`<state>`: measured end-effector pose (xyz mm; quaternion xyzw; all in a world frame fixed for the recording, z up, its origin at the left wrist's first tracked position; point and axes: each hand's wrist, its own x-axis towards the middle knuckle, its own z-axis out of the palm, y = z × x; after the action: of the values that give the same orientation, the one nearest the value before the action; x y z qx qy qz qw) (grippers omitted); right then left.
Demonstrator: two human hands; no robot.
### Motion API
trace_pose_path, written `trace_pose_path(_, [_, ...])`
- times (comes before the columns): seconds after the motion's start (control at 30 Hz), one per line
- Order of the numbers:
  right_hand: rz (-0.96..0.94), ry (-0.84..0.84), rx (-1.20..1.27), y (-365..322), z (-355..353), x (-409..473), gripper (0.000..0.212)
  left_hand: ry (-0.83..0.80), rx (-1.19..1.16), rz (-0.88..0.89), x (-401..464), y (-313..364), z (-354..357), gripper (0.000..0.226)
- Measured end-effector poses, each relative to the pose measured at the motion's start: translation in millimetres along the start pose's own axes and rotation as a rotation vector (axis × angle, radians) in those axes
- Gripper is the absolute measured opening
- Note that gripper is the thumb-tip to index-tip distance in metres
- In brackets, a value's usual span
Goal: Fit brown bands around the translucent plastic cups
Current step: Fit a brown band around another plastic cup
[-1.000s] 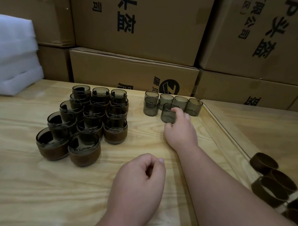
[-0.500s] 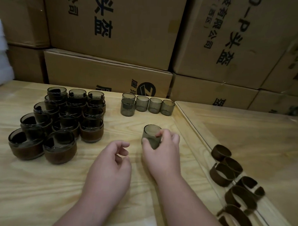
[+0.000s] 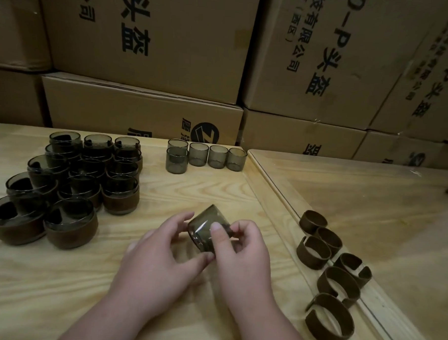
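The scene is lit dimly and warmly. A thin streak of glare is seen on the cup (image 3: 207, 229), just beside the fingers (image 3: 219, 234). Soft shadows are cast below the fingers. Far from them, the box (image 3: 325, 53) edges are bent and blurred.

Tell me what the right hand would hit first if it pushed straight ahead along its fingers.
Judging roughly, the right hand points up and left across the held cup, so it would meet the left hand first.

- A single head-worn wide-angle view looks forward and down from the person's own position.
- It sits close above the pale wooden tabletop (image 3: 59, 278), facing the stacked brown cardboard boxes (image 3: 151, 38) behind.
- No second view overlaps it.
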<state>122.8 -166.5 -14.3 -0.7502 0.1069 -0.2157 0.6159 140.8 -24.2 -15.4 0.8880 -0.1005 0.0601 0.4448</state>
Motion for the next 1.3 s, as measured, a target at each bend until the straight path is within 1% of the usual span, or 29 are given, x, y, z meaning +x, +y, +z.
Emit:
trace_pose_path(0.07, [0.03, -0.019, 0.1, -4, 0, 1, 0.041, 0.06, -0.114, 0.01, -1, 1, 0, 0.068])
trace_pose_path(0.13, [0.036, -0.049, 0.103, -6, 1, 4, 0.051, 0.118, -0.192, 0.024, -2, 0, 0, 0.06])
trace_pose_path(0.17, [0.031, -0.063, 0.083, -7, 1, 5, 0.053, 0.14, -0.221, 0.029, -2, -1, 0, 0.059])
trace_pose_path(0.2, [0.025, -0.07, 0.063, -8, 2, 6, 0.05, 0.159, -0.246, 0.033, -2, -3, 0, 0.059])
trace_pose_path(0.33, [0.008, -0.061, -0.054, -5, 1, 11, 0.025, 0.21, -0.332, 0.063, -2, -3, 0, 0.059])
trace_pose_path(0.4, [-0.011, -0.029, -0.117, -4, -3, 15, 0.014, 0.217, -0.361, 0.079, -2, -2, 0, 0.061])
trace_pose_path(0.57, [-0.163, 0.134, -0.451, -14, -23, 26, 0.01, 0.199, -0.386, 0.101, -3, -3, 2, 0.067])
trace_pose_path(0.63, [-0.17, 0.185, -0.587, -19, -32, 29, 0.013, 0.186, -0.362, 0.116, -3, -3, 2, 0.068])
trace_pose_path(0.67, [-0.143, 0.192, -0.659, -21, -36, 31, 0.017, 0.179, -0.347, 0.12, -3, -2, 2, 0.068])
trace_pose_path(0.73, [-0.039, 0.166, -0.777, -22, -41, 34, 0.029, 0.163, -0.33, 0.123, -3, -2, 3, 0.069])
trace_pose_path(0.8, [0.056, 0.12, -0.841, -21, -44, 35, 0.039, 0.14, -0.322, 0.124, -3, -3, 4, 0.07])
trace_pose_path(0.9, [0.089, 0.086, -0.846, -19, -46, 36, 0.044, 0.101, -0.321, 0.117, -2, -4, 5, 0.071])
trace_pose_path(1.03, [0.01, 0.066, -0.788, -17, -42, 35, 0.039, 0.069, -0.292, 0.111, -1, -5, 6, 0.071])
trace_pose_path(1.2, [-0.172, -0.01, -0.664, -11, -32, 32, 0.02, 0.055, -0.261, 0.097, 2, -8, 8, 0.071])
trace_pose_path(1.27, [-0.231, -0.028, -0.578, -11, -29, 30, 0.009, 0.056, -0.256, 0.095, 2, -9, 8, 0.069])
trace_pose_path(1.3, [-0.256, -0.02, -0.522, -11, -28, 29, 0.007, 0.059, -0.256, 0.095, 2, -9, 8, 0.068])
